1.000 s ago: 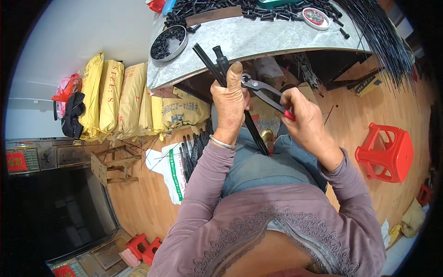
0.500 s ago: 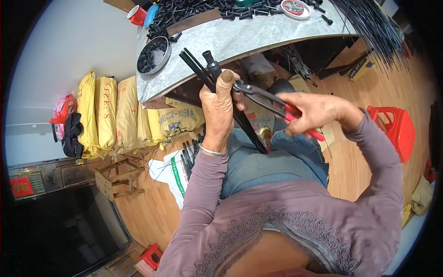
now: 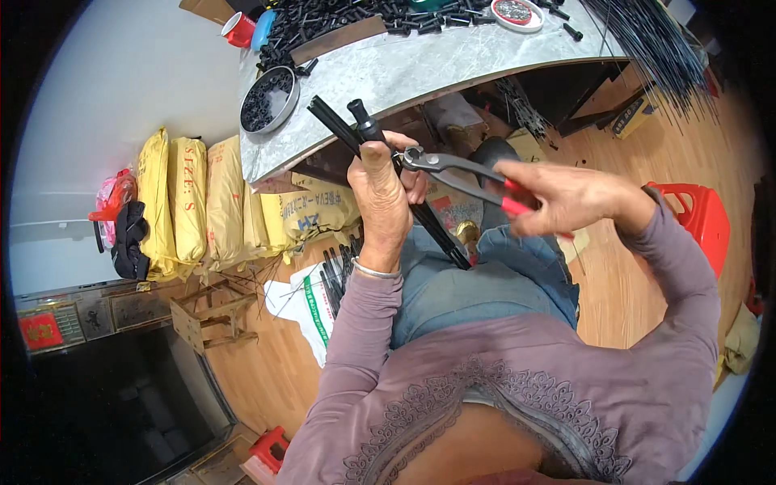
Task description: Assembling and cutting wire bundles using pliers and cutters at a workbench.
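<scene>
My left hand (image 3: 381, 190) is closed round a bundle of thin black rods (image 3: 333, 124), which slants from the table edge down to my lap. A black fitting with a flared end (image 3: 364, 118) sticks up from the same grip, beside the rods. My right hand (image 3: 558, 198) holds pincers (image 3: 461, 166) with dark metal jaws and red handles. The jaws lie at the fingers of my left hand, near a small shiny bit of wire or metal. Whether they bite on it I cannot tell.
On the marbled table (image 3: 356, 73) lie many black fittings (image 3: 323, 32), a round dish of small black parts (image 3: 268, 100) and a white-rimmed tin (image 3: 517, 14). Long dark wires (image 3: 655, 56) overhang its right end. Yellow sacks (image 3: 190, 198) line the wall; a red stool (image 3: 695, 222) stands right.
My right hand has shifted slightly right and the pincers' jaws sit a little lower. My left hand has dropped and tilted slightly with the rods and fitting.
</scene>
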`<action>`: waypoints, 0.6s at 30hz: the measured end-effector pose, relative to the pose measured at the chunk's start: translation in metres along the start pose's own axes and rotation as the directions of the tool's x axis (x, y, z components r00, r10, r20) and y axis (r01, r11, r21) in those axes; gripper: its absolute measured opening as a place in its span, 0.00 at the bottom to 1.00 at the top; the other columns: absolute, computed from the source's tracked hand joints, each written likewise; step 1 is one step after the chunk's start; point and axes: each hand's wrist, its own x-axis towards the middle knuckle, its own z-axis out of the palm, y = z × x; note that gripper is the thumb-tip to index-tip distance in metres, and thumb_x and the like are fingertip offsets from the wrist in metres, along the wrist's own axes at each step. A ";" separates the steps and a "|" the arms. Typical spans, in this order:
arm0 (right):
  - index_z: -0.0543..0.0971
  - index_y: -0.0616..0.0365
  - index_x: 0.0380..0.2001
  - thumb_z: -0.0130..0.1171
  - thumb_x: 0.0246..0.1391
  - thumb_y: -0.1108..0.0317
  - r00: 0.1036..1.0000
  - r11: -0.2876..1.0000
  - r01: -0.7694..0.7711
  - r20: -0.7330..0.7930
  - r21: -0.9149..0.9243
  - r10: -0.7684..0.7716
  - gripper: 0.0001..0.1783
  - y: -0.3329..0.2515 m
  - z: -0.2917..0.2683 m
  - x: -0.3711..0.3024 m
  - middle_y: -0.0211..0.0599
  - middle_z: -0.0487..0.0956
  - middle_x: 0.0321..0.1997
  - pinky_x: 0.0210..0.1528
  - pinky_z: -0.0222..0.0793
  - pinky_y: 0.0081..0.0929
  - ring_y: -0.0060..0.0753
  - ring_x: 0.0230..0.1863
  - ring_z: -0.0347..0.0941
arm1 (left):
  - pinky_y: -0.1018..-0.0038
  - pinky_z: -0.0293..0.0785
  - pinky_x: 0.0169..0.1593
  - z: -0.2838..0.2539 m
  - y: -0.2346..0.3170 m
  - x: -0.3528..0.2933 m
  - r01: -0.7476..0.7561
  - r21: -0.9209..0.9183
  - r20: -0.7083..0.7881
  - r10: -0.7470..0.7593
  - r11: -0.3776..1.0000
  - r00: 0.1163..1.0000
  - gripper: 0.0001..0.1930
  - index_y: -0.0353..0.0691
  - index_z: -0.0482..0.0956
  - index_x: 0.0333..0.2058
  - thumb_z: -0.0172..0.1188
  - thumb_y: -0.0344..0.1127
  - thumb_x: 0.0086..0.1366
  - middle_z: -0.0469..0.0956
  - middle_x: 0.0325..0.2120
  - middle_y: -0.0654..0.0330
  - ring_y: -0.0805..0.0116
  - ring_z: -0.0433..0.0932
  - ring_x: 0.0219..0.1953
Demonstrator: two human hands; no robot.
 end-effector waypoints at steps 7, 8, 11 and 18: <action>0.70 0.65 0.37 0.51 0.59 0.67 0.999 0.615 0.000 0.032 0.788 -0.042 0.11 0.025 0.019 -0.014 0.44 0.77 0.23 0.13 0.68 0.23 0.30 0.12 0.71 | 0.82 0.55 0.15 0.001 0.000 -0.002 -0.026 0.082 -0.043 0.029 0.996 0.999 0.33 0.36 0.70 0.35 0.52 0.67 0.58 0.59 0.11 0.69 0.80 0.58 0.11; 0.69 0.65 0.35 0.52 0.60 0.64 0.996 0.592 -0.019 0.065 0.805 -0.055 0.12 0.032 0.025 -0.014 0.42 0.75 0.16 0.13 0.69 0.24 0.31 0.13 0.73 | 0.82 0.55 0.14 -0.001 -0.001 -0.002 -0.024 0.019 0.014 0.024 1.000 1.000 0.29 0.36 0.71 0.37 0.58 0.61 0.58 0.60 0.11 0.69 0.80 0.58 0.10; 0.67 0.60 0.34 0.55 0.52 0.72 0.971 0.711 -0.071 0.211 0.700 -0.111 0.09 0.035 0.019 -0.015 0.37 0.74 0.18 0.14 0.68 0.23 0.29 0.13 0.73 | 0.82 0.54 0.14 0.003 0.000 -0.005 0.025 0.055 0.017 -0.026 0.998 1.000 0.25 0.37 0.72 0.36 0.63 0.56 0.57 0.61 0.11 0.69 0.80 0.58 0.10; 0.71 0.62 0.42 0.52 0.53 0.77 0.622 0.772 0.321 -0.493 -0.549 -0.609 0.11 0.033 0.009 -0.002 0.39 0.76 0.24 0.21 0.68 0.27 0.31 0.17 0.72 | 0.83 0.58 0.15 0.009 0.001 -0.003 -0.017 -0.040 0.026 0.018 0.999 0.999 0.17 0.35 0.75 0.32 0.65 0.44 0.58 0.68 0.13 0.66 0.80 0.63 0.10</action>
